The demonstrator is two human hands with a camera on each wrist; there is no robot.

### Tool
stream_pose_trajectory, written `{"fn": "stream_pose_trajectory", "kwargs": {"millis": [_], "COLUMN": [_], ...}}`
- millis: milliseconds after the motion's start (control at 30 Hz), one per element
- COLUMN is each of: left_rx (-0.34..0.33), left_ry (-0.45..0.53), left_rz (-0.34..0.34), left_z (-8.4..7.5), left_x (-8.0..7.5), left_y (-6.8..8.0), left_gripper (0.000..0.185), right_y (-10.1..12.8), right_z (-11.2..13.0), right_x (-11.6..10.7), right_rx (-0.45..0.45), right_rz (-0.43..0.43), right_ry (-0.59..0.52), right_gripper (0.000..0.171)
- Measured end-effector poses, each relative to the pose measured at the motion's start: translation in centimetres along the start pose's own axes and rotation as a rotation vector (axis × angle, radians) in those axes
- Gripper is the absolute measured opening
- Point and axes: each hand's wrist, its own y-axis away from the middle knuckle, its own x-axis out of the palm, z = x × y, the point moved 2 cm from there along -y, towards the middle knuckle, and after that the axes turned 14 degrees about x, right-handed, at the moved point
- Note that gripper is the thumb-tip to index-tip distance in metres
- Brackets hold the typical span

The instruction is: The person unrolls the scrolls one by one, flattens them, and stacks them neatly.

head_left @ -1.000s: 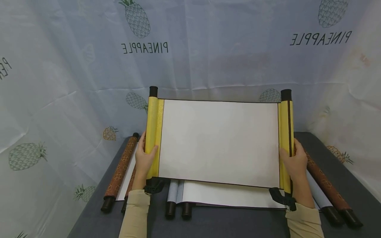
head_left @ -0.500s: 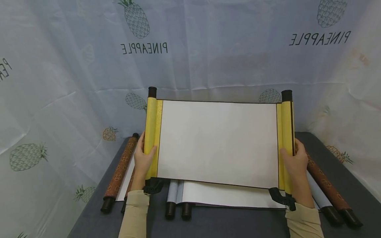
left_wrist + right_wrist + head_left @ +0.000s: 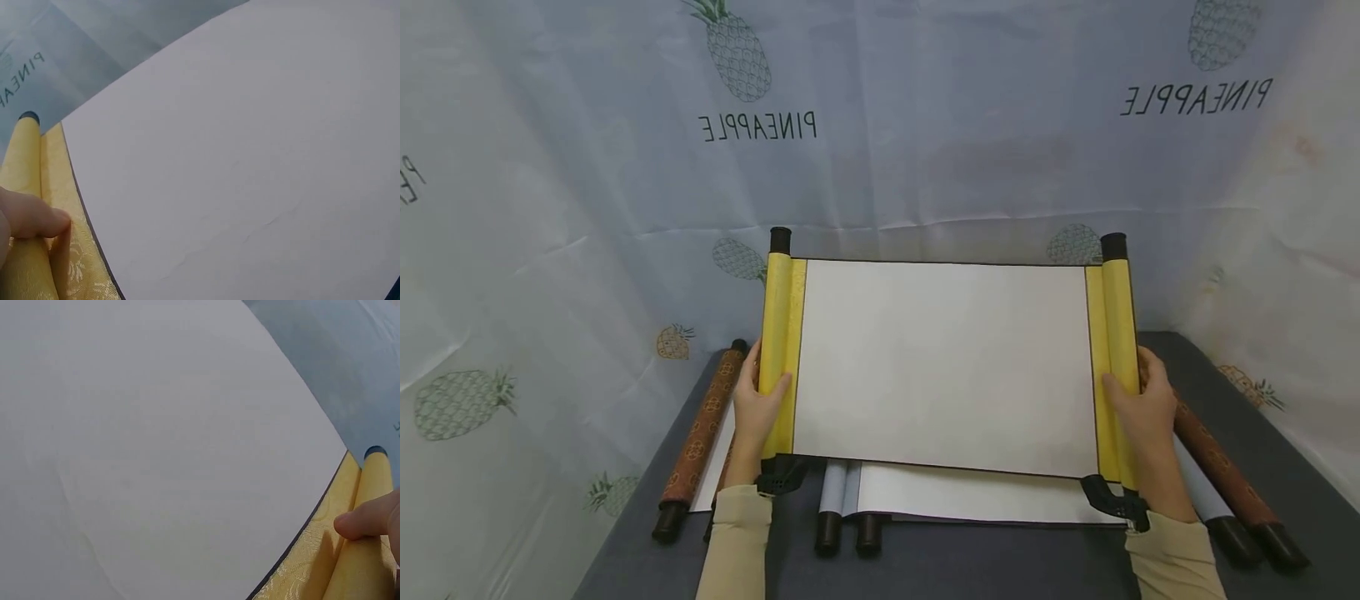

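Note:
A yellow scroll point(image 3: 940, 367) with a blank white sheet and black roller ends is held up, spread open, above the table. My left hand point(image 3: 757, 408) grips its left roller, thumb in front and fingers behind. Around the right roller, my right hand point(image 3: 1146, 408) is wrapped the same way. The left wrist view shows the left thumb point(image 3: 37, 215) lying across the yellow roller onto the patterned border. In the right wrist view the right thumb point(image 3: 365, 519) crosses the other roller. Both hands' remaining fingers are mostly hidden behind the rollers.
Below the yellow scroll, a grey-blue scroll point(image 3: 831, 500) lies partly unrolled on the dark table point(image 3: 970, 567). A brown patterned scroll point(image 3: 702, 433) is at the left, its other end point(image 3: 1232, 483) apparently at the right. A pineapple-print curtain point(image 3: 925, 125) hangs behind.
The right roller has turned in my right hand, so the dark strip along it is out of sight. The scroll sits slightly lower and further left in view; both hands keep their grip.

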Motion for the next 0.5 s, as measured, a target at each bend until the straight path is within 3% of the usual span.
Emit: {"fn": "stream_pose_trajectory", "kwargs": {"millis": [200, 500], "left_rx": [-0.057, -0.105], "left_ry": [-0.022, -0.062], "left_rz": [0.045, 0.131], "left_z": [0.3, 0.3], "left_x": [0.0, 0.8], "left_y": [0.5, 0.6], "left_gripper": [0.073, 0.072], "right_y": [-0.8, -2.0], "right_z": [-0.1, -0.4], "right_x": [-0.4, -1.0], "right_rx": [-0.129, -0.167], "right_rz": [0.006, 0.054], "right_ry": [0.084, 0.184], "right_gripper": [0.067, 0.068]}}
